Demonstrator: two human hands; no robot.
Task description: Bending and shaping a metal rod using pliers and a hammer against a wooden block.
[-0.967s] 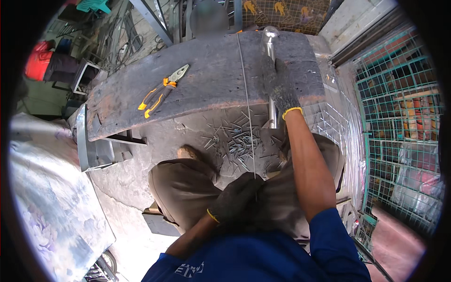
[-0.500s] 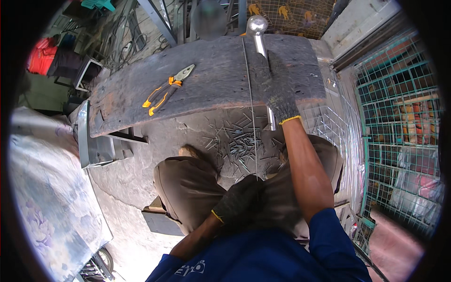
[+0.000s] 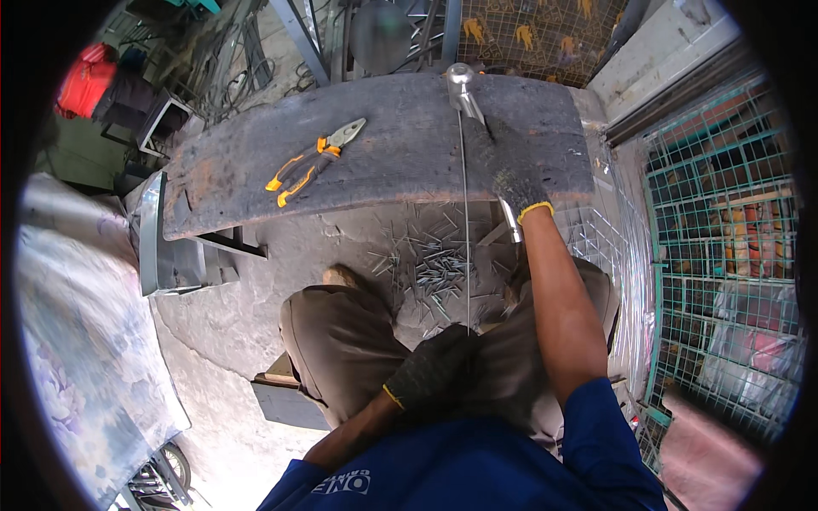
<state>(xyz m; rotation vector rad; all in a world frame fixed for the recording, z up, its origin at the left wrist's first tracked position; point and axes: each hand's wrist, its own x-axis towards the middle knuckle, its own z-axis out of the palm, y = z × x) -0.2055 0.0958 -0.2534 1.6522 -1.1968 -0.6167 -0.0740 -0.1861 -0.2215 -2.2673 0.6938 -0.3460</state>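
My gloved right hand is closed around the shiny metal handle of a hammer. The hammer's rounded head is low at the far part of the dark wooden bench, over the far end of a thin metal rod. Whether head and rod touch, I cannot tell. My gloved left hand, close to my lap, grips the rod's near end, and the rod stretches straight away from me across the bench's front edge. Pliers with orange and black handles lie on the bench, left of the rod.
Several short cut metal pieces are scattered on the floor between my feet, below the bench. Green wire mesh stands at the right. A flowered cloth hangs at the left; metal bars lie beyond the bench.
The hammer head has come down and nearer, to the rod's far end. Its handle is more slanted. The rod's far end has shifted slightly right and nearer; my left hand keeps its grip.
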